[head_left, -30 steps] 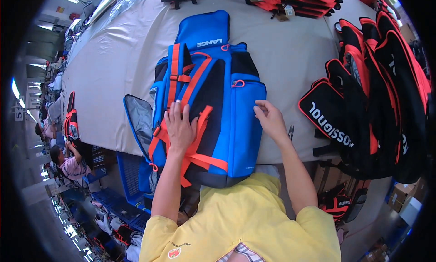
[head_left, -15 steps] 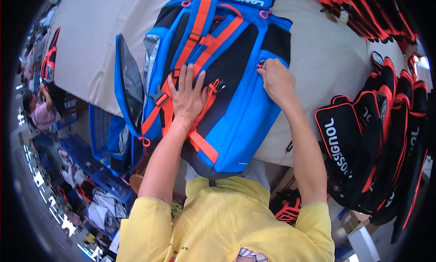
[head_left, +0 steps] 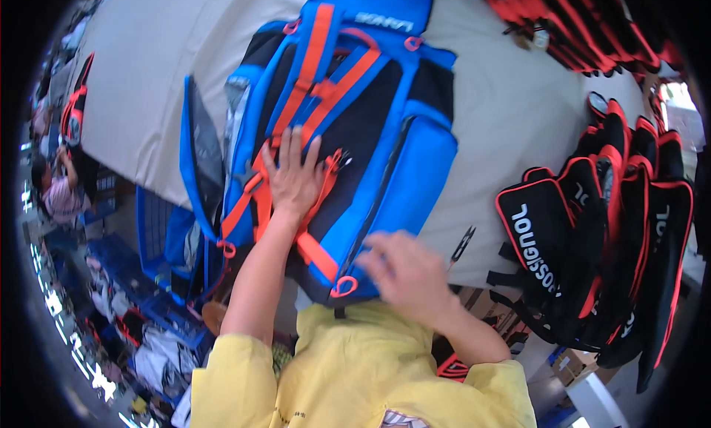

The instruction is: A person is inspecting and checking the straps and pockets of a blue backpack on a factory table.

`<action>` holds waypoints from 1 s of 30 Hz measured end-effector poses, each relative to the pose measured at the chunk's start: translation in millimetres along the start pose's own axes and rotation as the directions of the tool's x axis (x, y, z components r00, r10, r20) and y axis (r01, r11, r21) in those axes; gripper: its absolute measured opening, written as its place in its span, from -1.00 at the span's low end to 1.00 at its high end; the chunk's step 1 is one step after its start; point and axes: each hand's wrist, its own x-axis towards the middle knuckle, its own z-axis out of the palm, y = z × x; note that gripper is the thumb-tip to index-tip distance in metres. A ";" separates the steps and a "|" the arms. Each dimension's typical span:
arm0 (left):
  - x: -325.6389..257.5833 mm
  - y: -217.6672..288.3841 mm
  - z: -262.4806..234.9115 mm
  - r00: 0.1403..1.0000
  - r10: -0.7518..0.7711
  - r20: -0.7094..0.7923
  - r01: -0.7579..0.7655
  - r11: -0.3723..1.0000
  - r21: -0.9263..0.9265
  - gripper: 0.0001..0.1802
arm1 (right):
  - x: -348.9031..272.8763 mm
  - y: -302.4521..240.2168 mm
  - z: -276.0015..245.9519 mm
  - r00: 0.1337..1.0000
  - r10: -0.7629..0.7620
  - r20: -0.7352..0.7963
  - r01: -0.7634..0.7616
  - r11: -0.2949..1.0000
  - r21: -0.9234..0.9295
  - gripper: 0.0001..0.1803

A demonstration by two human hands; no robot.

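A blue and black backpack [head_left: 428, 177] with orange straps lies on the pale-covered table, its strap side up. My left hand [head_left: 295, 182] rests flat on the straps and black back panel, fingers spread. Beside the pack's lower right corner, my right hand [head_left: 412, 274] is blurred, its fingers loosely bent and apart, with nothing visible in them. An orange zipper pull loop [head_left: 344, 286] lies just left of those fingertips. Above it, a long zipper [head_left: 375, 198] shows as a dark line along the right side pocket. On the left, a side flap [head_left: 198, 157] stands open, showing grey lining.
Black bags with red-orange edging [head_left: 544, 228] are piled at the right, and more [head_left: 570, 28] lie at the far right. A small dark tool [head_left: 463, 244] is on the table [head_left: 503, 109]. A blue crate [head_left: 152, 231] stands at lower left; a person [head_left: 63, 194] is beyond.
My right hand has moved from the top of the right side pocket down to the pack's lower corner. The pocket's zipper line now gapes dark. My left hand stays on the straps.
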 end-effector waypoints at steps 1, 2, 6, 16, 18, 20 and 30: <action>-1.9 -1.0 0.1 1.000 0.011 0.003 -0.011 1.000 0.018 -0.37 | 19.0 30.5 -4.1 0.994 0.061 -0.095 -0.063 0.998 -0.016 -0.80; -2.8 1.1 -0.5 1.000 0.022 0.008 -0.022 0.999 0.038 -0.37 | 38.6 66.6 -9.9 0.995 0.000 -0.098 -0.004 0.999 -0.042 -0.80; 4.5 14.8 2.9 0.997 0.075 0.026 -0.076 0.995 0.062 -0.39 | 76.8 124.3 -16.5 0.933 -0.325 0.156 0.354 0.909 -0.219 -0.44; 1.3 1.1 2.8 0.996 0.064 0.055 -0.072 0.985 0.158 -0.37 | -112.6 105.9 -33.7 0.935 0.113 0.335 0.016 0.932 -0.361 -0.25; 5.5 3.9 2.6 0.991 0.065 0.116 -0.088 0.976 0.200 -0.38 | -149.6 93.4 -13.3 0.931 0.231 0.281 -0.123 0.927 -0.355 -0.26; 6.3 2.2 8.8 0.995 0.078 0.065 -0.091 0.972 0.216 -0.38 | -173.4 93.1 11.2 0.946 0.305 0.108 -0.253 0.905 -0.342 -0.29; 7.5 5.5 4.2 0.991 0.085 0.106 -0.108 0.968 0.227 -0.37 | -167.7 96.8 -7.4 0.910 0.408 0.068 -0.363 0.866 -0.344 -0.06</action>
